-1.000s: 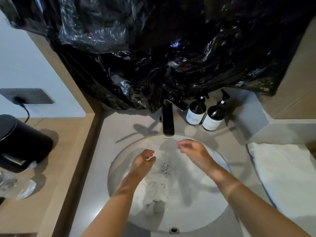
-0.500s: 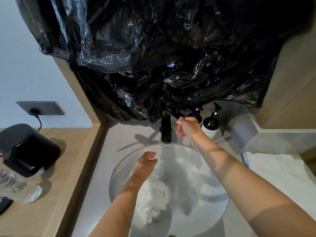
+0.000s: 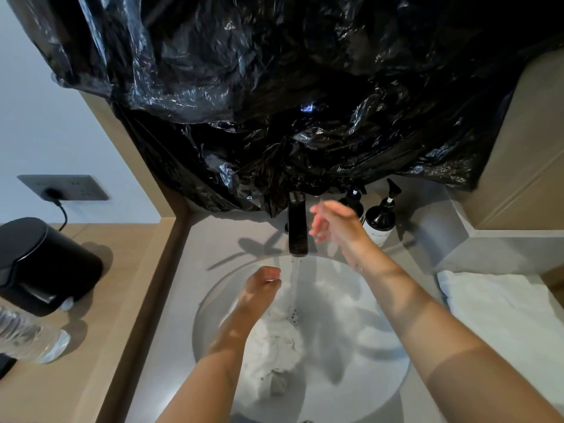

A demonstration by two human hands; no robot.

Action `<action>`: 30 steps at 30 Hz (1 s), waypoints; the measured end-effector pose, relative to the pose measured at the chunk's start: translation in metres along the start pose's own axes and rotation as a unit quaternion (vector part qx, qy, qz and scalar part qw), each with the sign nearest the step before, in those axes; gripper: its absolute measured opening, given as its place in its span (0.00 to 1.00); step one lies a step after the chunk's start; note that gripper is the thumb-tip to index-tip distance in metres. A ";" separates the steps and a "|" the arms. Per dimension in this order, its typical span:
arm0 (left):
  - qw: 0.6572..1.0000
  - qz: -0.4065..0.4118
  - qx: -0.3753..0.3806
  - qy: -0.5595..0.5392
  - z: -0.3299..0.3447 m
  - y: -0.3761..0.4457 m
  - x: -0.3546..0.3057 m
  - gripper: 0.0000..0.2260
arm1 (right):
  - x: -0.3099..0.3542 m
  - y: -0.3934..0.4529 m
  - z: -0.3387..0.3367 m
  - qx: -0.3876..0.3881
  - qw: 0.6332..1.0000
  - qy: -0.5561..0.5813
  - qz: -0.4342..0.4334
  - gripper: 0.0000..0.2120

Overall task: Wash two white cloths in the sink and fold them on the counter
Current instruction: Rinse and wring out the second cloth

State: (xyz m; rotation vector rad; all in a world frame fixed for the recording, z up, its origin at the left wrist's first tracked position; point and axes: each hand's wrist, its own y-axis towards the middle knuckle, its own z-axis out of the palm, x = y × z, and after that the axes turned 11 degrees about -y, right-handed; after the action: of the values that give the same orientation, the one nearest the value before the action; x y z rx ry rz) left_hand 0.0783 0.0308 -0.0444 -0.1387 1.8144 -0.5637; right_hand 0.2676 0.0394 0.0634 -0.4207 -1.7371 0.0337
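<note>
A crumpled white cloth [image 3: 276, 346] lies wet in the round sink [image 3: 378, 389], next to the drain. A stream of water runs from the black faucet [image 3: 297, 227] into the basin. My left hand [image 3: 259, 288] hovers over the bowl just left of the stream, fingers loosely curled and holding nothing. My right hand [image 3: 334, 222] is raised beside the faucet's right side, fingers straight and blurred, gripping nothing. A second white cloth [image 3: 500, 325] lies flat on the counter at the right.
Two dark pump bottles [image 3: 380, 215] stand behind my right hand. Black plastic sheeting [image 3: 274, 102] hangs over the wall above the faucet. On the wooden counter at left sit a black kettle [image 3: 39, 267] and a clear plastic bottle [image 3: 27, 340].
My right hand rose from over the basin to the faucet's right side, and water now runs from the spout. My left hand stayed over the bowl.
</note>
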 end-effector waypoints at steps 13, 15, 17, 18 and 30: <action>0.993 -0.005 -0.047 0.107 -0.027 0.009 0.059 0.09 | -0.094 0.014 0.087 0.088 0.973 0.019 0.211 0.13; 0.981 -0.044 0.013 0.190 -0.030 0.012 0.071 0.15 | -0.094 0.023 0.091 0.094 0.976 -0.030 0.196 0.19; 0.955 -0.080 0.078 0.274 -0.029 0.013 0.081 0.26 | -0.095 0.028 0.094 0.118 0.975 -0.072 0.175 0.24; 0.933 -0.082 0.099 0.335 -0.027 0.012 0.085 0.28 | -0.096 0.030 0.095 0.129 0.974 -0.080 0.169 0.25; 0.895 0.051 0.122 0.427 -0.028 0.009 0.092 0.34 | -0.119 0.010 0.060 0.172 0.962 -0.145 0.155 0.09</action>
State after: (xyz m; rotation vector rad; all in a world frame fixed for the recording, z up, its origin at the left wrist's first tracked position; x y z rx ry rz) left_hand 0.0249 0.0135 -0.1225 0.4441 2.5497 -0.8525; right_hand 0.2309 0.0263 -0.0642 -0.4414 -1.8882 0.6422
